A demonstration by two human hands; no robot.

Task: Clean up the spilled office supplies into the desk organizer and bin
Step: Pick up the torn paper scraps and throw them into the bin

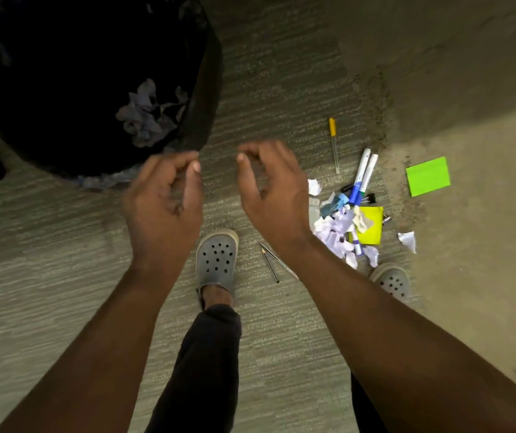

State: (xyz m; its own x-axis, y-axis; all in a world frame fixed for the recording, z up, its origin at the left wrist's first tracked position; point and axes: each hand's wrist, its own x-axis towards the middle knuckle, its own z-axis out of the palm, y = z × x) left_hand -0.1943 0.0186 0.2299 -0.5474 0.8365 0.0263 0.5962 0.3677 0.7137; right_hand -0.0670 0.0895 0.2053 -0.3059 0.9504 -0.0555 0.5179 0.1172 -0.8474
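A black-lined bin (197, 98) stands at the upper left with crumpled paper (148, 115) inside. My left hand (164, 203) and my right hand (270, 195) hover side by side just below the bin's rim, fingers curled loosely and apart, nothing in either. To the right on the carpet lies the spill: crumpled paper scraps (336, 234), two white markers with blue caps (363, 175), a yellow sticky pad (372, 225), a green sticky pad (428, 175), a yellow-capped pen (334, 145), black binder clips (370, 198) and two pencils (270, 260).
I stand on grey carpet in grey clogs, the left foot (217, 259) between my arms and the right foot (392, 281) beside the pile. A loose paper scrap (407, 240) lies right of the pile. No desk organizer is in view.
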